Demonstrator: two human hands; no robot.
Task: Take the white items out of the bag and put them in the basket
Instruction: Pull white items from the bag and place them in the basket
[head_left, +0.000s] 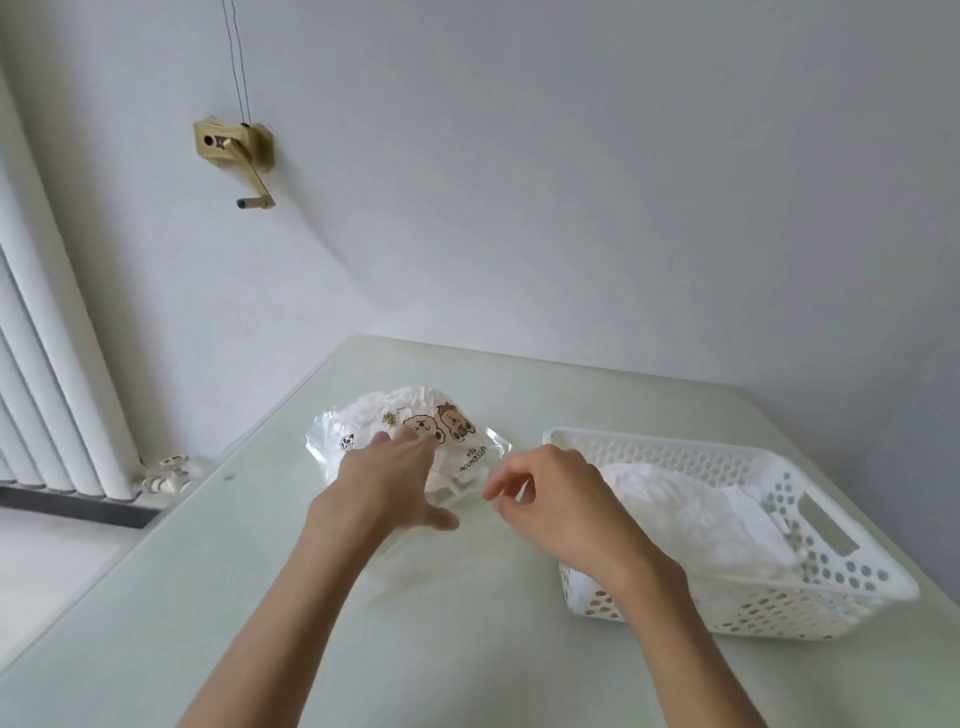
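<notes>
Left hand (387, 480): fingers straight and spread, palm down, resting on the near half of the bag (410, 441); it grips nothing.

Right hand (550, 499): just right of the bag's near edge, fingers loosely curled, thumb and forefinger close together. It may be pinching the clear film at the mouth; the blur leaves this uncertain.

Bag: clear plastic printed with 2 brown cartoon animals and the words "AFTERNOON TEA", lying flat on the bench (260, 597). Its long axis runs roughly left to right. It lies directly ahead of both hands; the left is on it, the right at its rim.

White items in bag (400, 402): crumpled, soft-looking, bunched at the far side, beyond the left fingertips. Count cannot be told.

Basket (810, 525): white, perforated, with a handle slot, standing to the right of the bag, nearer the right hand. It already holds a heap of white items (691, 514).

Judgement: the next reach runs forward into the bag, then right to the basket.
</notes>
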